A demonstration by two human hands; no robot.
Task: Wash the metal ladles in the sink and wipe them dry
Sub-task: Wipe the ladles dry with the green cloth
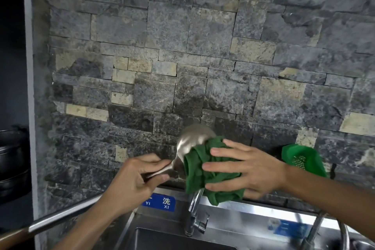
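Steel ladle [192,140] being wiped dry above the sink [162,235].

Nearest, pinching the handle in the left hand [134,176], fingers curled round it, bowl raised in front of the stone wall [182,46]; pressing the green cloth [209,170] against the bowl with the right hand [243,170], fingers spread flat. Best turning the handle slowly, working cloth around rim and inside, keeping clear of the tap [194,213] just below.

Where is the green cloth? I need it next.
Head view, centre: the cloth is pressed by the right hand against the ladle, above the faucet.
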